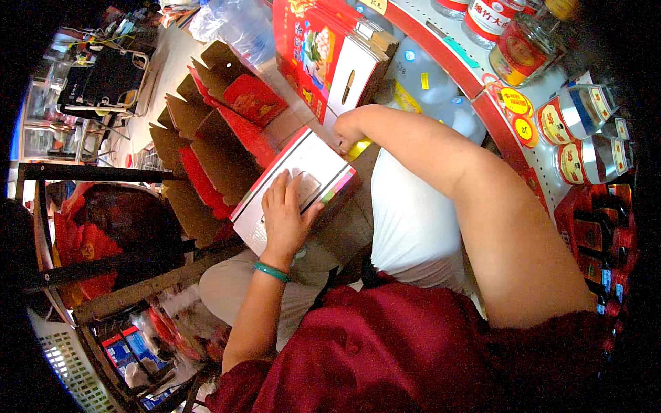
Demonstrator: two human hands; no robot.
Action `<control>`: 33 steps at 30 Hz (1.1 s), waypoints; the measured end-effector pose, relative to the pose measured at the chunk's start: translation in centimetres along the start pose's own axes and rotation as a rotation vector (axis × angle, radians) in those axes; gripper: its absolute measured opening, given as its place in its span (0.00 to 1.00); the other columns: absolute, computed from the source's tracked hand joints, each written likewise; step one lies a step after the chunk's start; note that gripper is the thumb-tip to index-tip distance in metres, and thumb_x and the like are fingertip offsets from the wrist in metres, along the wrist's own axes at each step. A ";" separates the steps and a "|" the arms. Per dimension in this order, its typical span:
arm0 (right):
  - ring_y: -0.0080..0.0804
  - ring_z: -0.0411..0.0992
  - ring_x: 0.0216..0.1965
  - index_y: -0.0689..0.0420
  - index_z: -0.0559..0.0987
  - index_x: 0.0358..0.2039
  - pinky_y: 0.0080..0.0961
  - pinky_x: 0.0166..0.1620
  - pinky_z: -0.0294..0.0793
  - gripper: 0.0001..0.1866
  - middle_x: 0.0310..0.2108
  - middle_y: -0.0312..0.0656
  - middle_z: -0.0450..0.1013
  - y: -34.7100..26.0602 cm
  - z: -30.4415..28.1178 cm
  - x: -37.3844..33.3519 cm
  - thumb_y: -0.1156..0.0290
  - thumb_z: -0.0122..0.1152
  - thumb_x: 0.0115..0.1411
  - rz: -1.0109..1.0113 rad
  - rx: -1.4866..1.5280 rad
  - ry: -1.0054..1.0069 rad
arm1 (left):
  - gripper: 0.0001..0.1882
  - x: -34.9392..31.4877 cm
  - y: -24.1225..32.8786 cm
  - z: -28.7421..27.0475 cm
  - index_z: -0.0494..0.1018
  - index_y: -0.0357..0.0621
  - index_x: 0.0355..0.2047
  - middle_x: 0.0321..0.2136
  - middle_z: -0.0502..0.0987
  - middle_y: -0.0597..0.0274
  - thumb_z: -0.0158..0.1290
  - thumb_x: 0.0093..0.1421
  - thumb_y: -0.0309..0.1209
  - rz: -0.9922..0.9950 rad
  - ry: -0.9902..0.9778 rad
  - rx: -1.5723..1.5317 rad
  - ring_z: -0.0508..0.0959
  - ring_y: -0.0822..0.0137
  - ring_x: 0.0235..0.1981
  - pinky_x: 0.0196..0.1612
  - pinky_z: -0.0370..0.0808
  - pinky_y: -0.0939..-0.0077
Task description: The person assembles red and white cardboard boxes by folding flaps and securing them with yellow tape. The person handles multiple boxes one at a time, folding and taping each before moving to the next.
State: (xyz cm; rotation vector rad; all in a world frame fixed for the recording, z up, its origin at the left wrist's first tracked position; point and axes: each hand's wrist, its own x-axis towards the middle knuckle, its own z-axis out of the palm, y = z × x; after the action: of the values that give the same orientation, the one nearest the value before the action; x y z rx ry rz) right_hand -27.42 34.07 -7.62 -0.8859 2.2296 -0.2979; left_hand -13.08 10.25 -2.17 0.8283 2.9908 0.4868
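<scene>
A white cardboard box [308, 165] with a red edge and dark lines lies in front of my knees. My left hand [284, 212] rests on its top panel with the fingers stretched out, and a green bangle [270, 271] circles that wrist. At the box's far right corner is my right hand [349, 128], its fingers curled in. Just under it shows a small shiny yellow thing [359, 147], which may be tape. What the right fingers grip is mostly hidden.
Opened brown-and-red cartons [213, 131] stand to the left. Flattened red-and-white boxes [323, 55] lean ahead, beside large clear plastic jugs [420, 79]. A shelf with a red edge [506, 124] holds bottles [527, 51] at right. A dark-framed rack [103, 172] stands at left.
</scene>
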 end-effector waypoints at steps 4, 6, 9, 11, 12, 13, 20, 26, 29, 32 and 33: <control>0.46 0.71 0.42 0.52 0.75 0.43 0.37 0.44 0.69 0.25 0.40 0.47 0.73 0.1 0.5 0.1 0.54 0.65 0.45 -0.011 0.017 0.028 | 0.40 2.4 1.7 -0.6 0.59 0.40 0.55 0.57 0.57 0.45 0.62 0.44 0.42 -0.052 0.028 0.128 0.56 0.47 0.59 0.58 0.54 0.55; 0.46 0.70 0.44 0.51 0.72 0.47 0.37 0.45 0.68 0.29 0.41 0.48 0.73 0.1 0.5 0.4 0.55 0.66 0.44 -0.037 0.055 0.011 | 0.38 2.4 0.3 -0.4 0.59 0.39 0.55 0.57 0.58 0.44 0.61 0.46 0.40 -0.098 0.086 0.156 0.56 0.47 0.59 0.59 0.53 0.55; 0.46 0.70 0.44 0.48 0.64 0.55 0.36 0.46 0.68 0.37 0.41 0.51 0.73 -0.2 0.4 0.8 0.57 0.67 0.43 -0.043 0.099 -0.005 | 0.37 0.5 -2.8 -0.8 0.58 0.37 0.55 0.56 0.58 0.42 0.59 0.48 0.40 -0.185 0.268 0.184 0.57 0.46 0.59 0.59 0.53 0.55; 0.47 0.71 0.43 0.48 0.56 0.58 0.36 0.45 0.68 0.43 0.40 0.52 0.73 -1.4 -0.7 -0.3 0.59 0.67 0.43 0.006 0.141 -0.013 | 0.36 -1.8 -4.1 -1.2 0.58 0.34 0.54 0.55 0.59 0.40 0.59 0.49 0.39 -0.400 0.340 0.185 0.57 0.45 0.58 0.59 0.53 0.56; 0.47 0.71 0.43 0.48 0.53 0.59 0.36 0.45 0.69 0.46 0.39 0.52 0.73 -2.4 -1.5 -1.0 0.60 0.68 0.43 0.025 0.156 -0.018 | 0.37 -3.5 -5.2 -1.0 0.56 0.29 0.54 0.56 0.57 0.37 0.58 0.50 0.39 -0.489 0.354 0.166 0.56 0.43 0.58 0.59 0.54 0.57; 0.47 0.71 0.43 0.47 0.49 0.61 0.36 0.45 0.69 0.49 0.39 0.52 0.73 -3.5 -2.2 -1.8 0.61 0.68 0.43 0.045 0.171 -0.023 | 0.36 -5.1 -6.4 -0.3 0.56 0.28 0.53 0.55 0.59 0.37 0.57 0.51 0.39 -0.633 0.344 0.050 0.58 0.45 0.57 0.58 0.56 0.59; 0.47 0.73 0.39 0.46 0.47 0.63 0.36 0.42 0.71 0.53 0.36 0.51 0.74 -5.6 -2.7 -2.0 0.64 0.69 0.40 -0.080 0.103 0.016 | 0.34 -11.4 -9.5 2.5 0.55 0.26 0.51 0.47 0.68 0.45 0.55 0.55 0.40 -0.961 0.360 -0.739 0.70 0.57 0.47 0.51 0.65 0.69; 0.48 0.73 0.35 0.45 0.58 0.59 0.38 0.38 0.72 0.46 0.34 0.50 0.74 -6.7 -2.2 -2.6 0.58 0.69 0.39 0.020 -0.141 0.110 | 0.29 -12.1 -8.4 1.5 0.57 0.33 0.52 0.47 0.69 0.49 0.53 0.57 0.37 -1.015 0.381 -0.901 0.69 0.60 0.47 0.50 0.66 0.70; 0.48 0.73 0.35 0.49 0.62 0.54 0.38 0.37 0.71 0.40 0.32 0.49 0.74 -8.2 -2.8 -5.0 0.58 0.68 0.39 0.030 -0.182 0.192 | 0.29 -12.7 -9.3 2.0 0.57 0.34 0.53 0.47 0.69 0.51 0.53 0.57 0.37 -0.935 0.371 -0.904 0.70 0.61 0.46 0.50 0.66 0.71; 0.49 0.73 0.37 0.52 0.65 0.51 0.39 0.38 0.71 0.36 0.34 0.51 0.74 -9.7 -3.5 -7.7 0.61 0.67 0.40 0.093 -0.186 0.237 | 0.29 -12.2 -9.9 2.2 0.58 0.35 0.54 0.48 0.68 0.53 0.53 0.57 0.37 -0.873 0.393 -1.038 0.69 0.62 0.47 0.50 0.65 0.72; 0.49 0.73 0.37 0.53 0.65 0.52 0.39 0.39 0.71 0.38 0.34 0.51 0.74 -10.2 -3.6 -8.6 0.60 0.67 0.39 0.106 -0.177 0.256 | 0.29 -11.8 -9.7 1.8 0.58 0.35 0.54 0.48 0.68 0.53 0.53 0.57 0.37 -0.866 0.389 -1.091 0.69 0.62 0.47 0.51 0.65 0.72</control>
State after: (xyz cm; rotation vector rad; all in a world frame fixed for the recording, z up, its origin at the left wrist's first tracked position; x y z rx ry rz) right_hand -20.29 32.20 4.02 -0.8564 2.5630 -0.1737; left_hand -7.63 -3.06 -7.76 -0.6414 2.2928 1.9757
